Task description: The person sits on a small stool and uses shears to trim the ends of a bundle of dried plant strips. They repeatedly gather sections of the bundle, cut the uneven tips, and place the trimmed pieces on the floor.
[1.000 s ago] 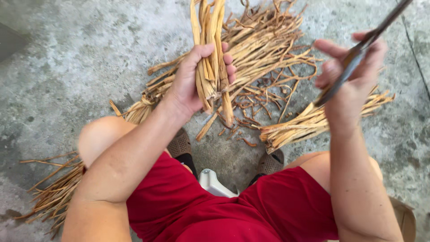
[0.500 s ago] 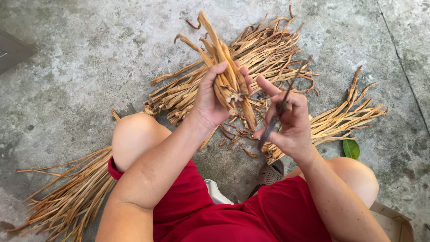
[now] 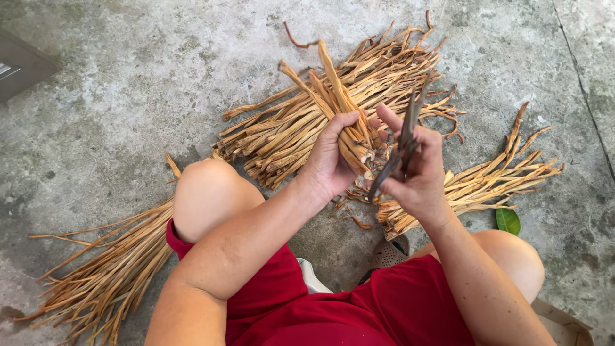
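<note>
Concrete floor carries heaps of dried stalks beyond both hands. Left hand clamps a bundle; right hand grips a dark blade against it, trimming seemingly midway.

Right hand with dark blade now down beside left hand's dried-stalk bundle, tips tilted to 11 o'clock.

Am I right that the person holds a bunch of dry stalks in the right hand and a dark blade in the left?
Not quite: the hands are swapped. The head view shows the left hand gripping the bunch of dry stalks, while the right hand holds the dark blade. The rest is right.
</note>
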A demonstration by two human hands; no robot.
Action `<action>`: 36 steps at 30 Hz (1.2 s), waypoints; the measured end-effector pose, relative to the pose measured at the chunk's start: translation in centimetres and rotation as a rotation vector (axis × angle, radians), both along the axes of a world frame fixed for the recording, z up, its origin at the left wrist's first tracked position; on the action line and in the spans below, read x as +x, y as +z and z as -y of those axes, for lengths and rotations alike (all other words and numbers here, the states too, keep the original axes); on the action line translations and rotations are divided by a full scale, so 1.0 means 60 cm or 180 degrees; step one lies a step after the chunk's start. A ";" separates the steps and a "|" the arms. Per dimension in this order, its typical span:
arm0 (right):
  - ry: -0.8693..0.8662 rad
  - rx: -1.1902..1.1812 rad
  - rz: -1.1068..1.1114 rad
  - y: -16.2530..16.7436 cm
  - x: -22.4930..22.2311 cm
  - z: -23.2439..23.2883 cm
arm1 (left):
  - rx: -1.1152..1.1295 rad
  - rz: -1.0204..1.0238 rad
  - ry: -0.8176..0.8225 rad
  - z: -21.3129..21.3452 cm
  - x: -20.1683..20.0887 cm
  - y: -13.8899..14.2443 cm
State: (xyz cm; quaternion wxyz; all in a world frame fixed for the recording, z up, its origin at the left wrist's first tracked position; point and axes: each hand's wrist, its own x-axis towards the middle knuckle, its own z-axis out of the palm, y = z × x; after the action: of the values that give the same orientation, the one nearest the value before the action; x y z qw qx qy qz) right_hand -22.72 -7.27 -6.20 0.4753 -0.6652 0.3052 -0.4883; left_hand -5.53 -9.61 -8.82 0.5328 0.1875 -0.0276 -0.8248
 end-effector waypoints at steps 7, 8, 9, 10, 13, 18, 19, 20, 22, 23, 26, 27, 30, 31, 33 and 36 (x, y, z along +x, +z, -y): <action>-0.0163 -0.1478 -0.1130 0.012 0.014 -0.010 | -0.0085 -0.0006 -0.0257 -0.025 -0.030 -0.005; -0.0274 -0.1534 -0.1250 0.011 0.015 -0.009 | -0.0033 0.0098 -0.0272 -0.024 -0.034 -0.004; -0.0323 -0.1508 -0.1145 0.009 0.016 -0.008 | 0.0008 0.0205 -0.0286 -0.021 -0.037 -0.002; -0.0376 -0.1489 -0.1041 0.006 0.018 -0.008 | -0.0033 0.0096 -0.0343 -0.021 -0.040 0.001; -0.0439 -0.1585 -0.0868 0.000 0.021 -0.007 | -0.0160 -0.0297 -0.0427 -0.021 -0.048 0.010; 0.0023 -0.1585 -0.0994 0.008 0.011 -0.024 | -0.0564 -0.0241 0.0054 0.002 -0.032 0.014; 0.0174 -0.1606 -0.1165 0.013 0.006 -0.031 | -0.0548 -0.0029 0.0157 0.015 -0.022 0.012; 0.0335 -0.1623 -0.1335 0.016 0.004 -0.038 | -0.0524 0.0181 0.0265 0.034 -0.006 0.010; 0.0519 -0.1865 -0.1189 0.018 0.005 -0.054 | -0.0509 0.0632 0.0497 0.076 0.031 0.007; 0.0599 -0.2006 -0.1116 0.018 0.004 -0.061 | -0.0521 0.0864 0.0621 0.099 0.049 0.006; 0.0754 -0.1989 -0.1229 0.009 0.002 -0.082 | -0.0454 0.1046 0.0824 0.162 0.113 0.006; 0.0779 -0.1941 -0.1333 0.002 0.000 -0.087 | -0.0334 0.1086 0.0910 0.179 0.131 0.008; 0.0955 -0.1533 -0.1662 -0.026 -0.002 -0.097 | -0.0348 0.1269 0.0846 0.209 0.173 0.015; 0.1031 -0.1219 -0.1766 -0.039 0.000 -0.101 | -0.0424 0.1350 0.0742 0.219 0.182 0.020; 0.1181 -0.0727 -0.1805 -0.057 -0.007 -0.107 | -0.0605 0.1400 0.0925 0.234 0.198 0.028; 0.1384 -0.0135 -0.1817 -0.080 -0.017 -0.120 | -0.0955 0.1619 0.0885 0.235 0.207 0.026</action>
State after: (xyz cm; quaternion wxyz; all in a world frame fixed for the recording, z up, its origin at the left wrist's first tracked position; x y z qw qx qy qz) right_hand -23.71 -0.06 -11.02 0.4497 -0.8339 0.2668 -0.1765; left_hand 6.90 -23.74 -7.24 0.6380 0.3089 -0.2552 -0.6576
